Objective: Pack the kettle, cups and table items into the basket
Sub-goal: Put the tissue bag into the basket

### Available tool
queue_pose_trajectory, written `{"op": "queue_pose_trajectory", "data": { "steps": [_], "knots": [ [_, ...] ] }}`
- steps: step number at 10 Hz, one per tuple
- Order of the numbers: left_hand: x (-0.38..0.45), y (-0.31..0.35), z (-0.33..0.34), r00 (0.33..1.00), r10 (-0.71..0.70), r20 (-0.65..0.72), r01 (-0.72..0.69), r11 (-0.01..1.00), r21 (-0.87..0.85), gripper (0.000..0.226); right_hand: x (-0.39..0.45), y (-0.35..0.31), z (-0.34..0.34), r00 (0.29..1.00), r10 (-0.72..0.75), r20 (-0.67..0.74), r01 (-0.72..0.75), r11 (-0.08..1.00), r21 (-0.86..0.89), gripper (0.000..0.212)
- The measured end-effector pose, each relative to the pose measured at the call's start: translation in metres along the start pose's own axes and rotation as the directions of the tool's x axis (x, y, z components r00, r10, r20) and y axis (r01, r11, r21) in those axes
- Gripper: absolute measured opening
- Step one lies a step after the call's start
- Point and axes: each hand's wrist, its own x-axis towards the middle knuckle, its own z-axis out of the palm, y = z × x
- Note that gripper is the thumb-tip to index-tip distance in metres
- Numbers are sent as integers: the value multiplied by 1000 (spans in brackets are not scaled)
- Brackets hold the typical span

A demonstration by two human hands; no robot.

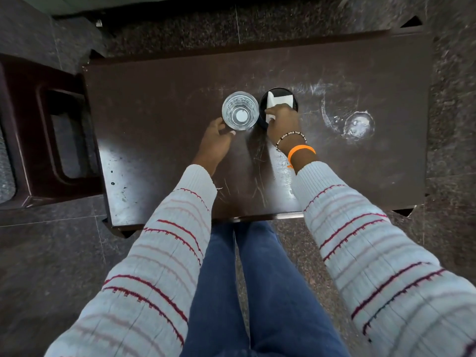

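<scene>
A clear drinking glass (240, 110) stands upright on the dark brown table (159, 104), near its middle. Right beside it sits a black round holder (264, 99) with white folded napkins (279, 100) in it. My left hand (216, 143) is just below and left of the glass, fingers spread, fingertips at its base without closing around it. My right hand (282, 121) rests on the near side of the holder, fingers pinching the white napkins. No kettle or basket is in view.
A dark brown plastic stool (38, 140) stands against the table's left side. White ring stains (358, 123) mark the table at the right. The floor is dark speckled stone. My legs in blue jeans are below the table's near edge.
</scene>
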Motion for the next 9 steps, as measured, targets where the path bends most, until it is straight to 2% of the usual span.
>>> {"op": "queue_pose_trajectory", "data": {
  "steps": [1,3,4,5,6,7,8,9],
  "knots": [
    [-1,-4,0,1000,-7,5,7,1000,-6,51,10,-5,3,994,88,64,-83,993,-82,40],
    [-2,-3,-3,1000,14,15,-14,1000,1,52,21,-10,3,980,114,162,-92,986,-138,38],
    [-3,0,-3,998,68,11,-68,998,-1,49,18,-9,-1,988,105,110,-102,994,-28,36],
    [-5,4,-2,994,111,19,-111,994,-9,47,9,-3,-7,973,200,-118,-171,960,221,37],
    [-2,7,-1,990,133,46,-134,991,5,47,2,5,-7,896,328,-299,-212,908,362,38],
    [-2,8,-2,989,139,53,-141,989,36,46,-3,9,-6,860,397,-321,-237,867,438,39],
    [2,6,-3,987,148,66,-151,987,52,45,0,18,-4,916,360,-180,-272,883,382,41],
    [-6,5,-3,987,147,58,-152,986,74,44,-6,20,-6,923,362,-129,-292,879,377,45]
  ]
}}
